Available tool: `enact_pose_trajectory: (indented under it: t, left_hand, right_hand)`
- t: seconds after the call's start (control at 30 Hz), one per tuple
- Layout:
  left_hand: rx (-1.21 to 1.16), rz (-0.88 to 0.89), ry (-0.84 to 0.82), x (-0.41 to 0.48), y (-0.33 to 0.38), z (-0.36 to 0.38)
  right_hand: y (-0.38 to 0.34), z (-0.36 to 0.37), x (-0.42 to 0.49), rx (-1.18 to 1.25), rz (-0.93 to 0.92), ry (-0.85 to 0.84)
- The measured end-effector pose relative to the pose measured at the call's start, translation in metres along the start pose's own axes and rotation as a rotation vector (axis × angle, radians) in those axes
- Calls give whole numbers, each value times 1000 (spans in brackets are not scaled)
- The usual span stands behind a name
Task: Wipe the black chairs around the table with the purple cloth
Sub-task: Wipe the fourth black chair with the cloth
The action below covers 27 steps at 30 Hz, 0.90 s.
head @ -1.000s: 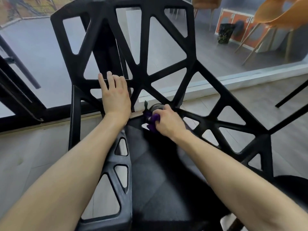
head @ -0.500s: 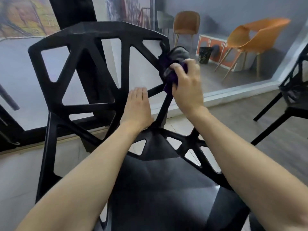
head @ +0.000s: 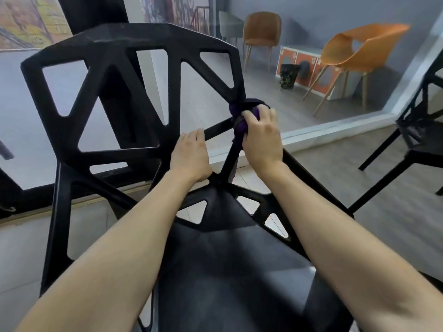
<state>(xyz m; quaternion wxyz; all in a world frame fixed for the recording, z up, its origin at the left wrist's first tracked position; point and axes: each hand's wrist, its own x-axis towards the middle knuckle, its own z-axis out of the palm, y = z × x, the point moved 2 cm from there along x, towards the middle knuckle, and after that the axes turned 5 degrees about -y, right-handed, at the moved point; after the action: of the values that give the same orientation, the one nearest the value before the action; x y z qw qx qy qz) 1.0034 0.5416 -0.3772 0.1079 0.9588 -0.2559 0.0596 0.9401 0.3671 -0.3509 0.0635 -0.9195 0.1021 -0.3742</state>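
A black chair (head: 134,39) with an open lattice back fills the view, its dark seat (head: 230,271) below my arms. My right hand (head: 262,137) grips the bunched purple cloth (head: 239,124) around the slanted strut at the right side of the backrest. Only a small part of the cloth shows past my fingers. My left hand (head: 190,158) lies with straight fingers on the lattice bars at the base of the backrest, just left of the cloth.
A second black chair (head: 417,130) stands at the right edge. Behind a glass wall sit an orange chair (head: 362,49), a brown chair (head: 261,32), a low orange cabinet (head: 297,61) and a dark bin (head: 288,75). Wooden floor (head: 359,176) lies to the right.
My right hand with the cloth first rose from the base of the backrest up the right strut, then slid a little back down it. My left hand shifted right along the lower bars.
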Motion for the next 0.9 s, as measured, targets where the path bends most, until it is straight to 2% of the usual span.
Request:
enact_pose_trajectory:
  t: [0.07, 0.17, 0.23, 0.27, 0.37, 0.43, 0.53, 0.63, 0.8, 0.9]
  left_hand:
    - [20, -4, -3, 1, 1, -1]
    - [55, 11, 14, 3, 1, 0]
    - [77, 16, 33, 2, 1, 2]
    - [94, 11, 38, 3, 2, 4]
    - [193, -21, 22, 8, 14, 9]
    - [259, -57, -9, 12, 23, 13]
    - [251, -96, -23, 20, 29, 17]
    - [265, -91, 26, 26, 26, 21]
    - [309, -106, 44, 22, 31, 26]
    - [284, -131, 28, 22, 33, 24]
  right_hand:
    - [-2, 28, -26, -75, -61, -156]
    - [-9, 61, -92, 22, -150, -487]
    - [-11, 55, -104, 41, -192, -558]
    - [-12, 46, -96, 30, -214, -506]
    - [-7, 7, -52, -117, -335, -122]
    - [3, -13, -23, -239, -394, -22]
    - [21, -11, -6, -389, -402, -184]
    - [45, -14, -27, -365, -337, -292]
    - [94, -57, -108, -286, -198, -296]
    - [81, -32, -75, -321, -194, -309]
